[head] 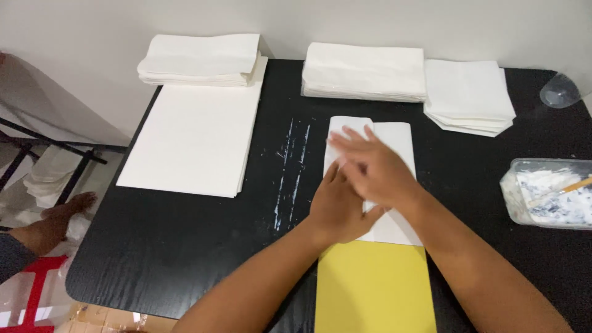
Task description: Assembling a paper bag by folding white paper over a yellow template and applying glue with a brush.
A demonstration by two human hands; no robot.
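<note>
- While both hands press down mid-table, I see the white folded sheet (394, 139) lying flat under them, long side running from the near edge toward the far edge, its near end meeting a yellow card (373, 290) that reaches to the near edge.
- L hand (336, 206): palm down on the sheet's lower left part, fingers together, pointing toward the far edge; flat, gripping nothing. Looks to me like it pins the paper so it can't slide.
- R hand (373, 166): laid across the L fingertips, fingers (345, 139) spread wide & slightly blurred, palm flat on the sheet; holding nothing, just pressing. My guess: it's smoothing or creasing the fold.
- Both forearms come in from the near edge & converge over the sheet; R wrist angles inward toward the left.
- Black table (185, 246) carries it all. White smear streaks (293, 172) sit just left of the sheet, prob. paste residue.
- Left side: big flat stack of white sheets (194, 139), w/ a folded pile (200, 58) on its far end, at the far-left corner.
- Far edge, centre: another folded white pile (364, 71); just right of it a smaller square stack (468, 95). All within arm's reach, sorted by size as far as I can judge.
- Right edge: clear tub of white paste (546, 194) w/ a wooden stick (564, 188) resting in it; a clear plastic cup (560, 91) at the far-right corner.
- Off the table, left: someone else's bare foot (68, 206) on the floor.
</note>
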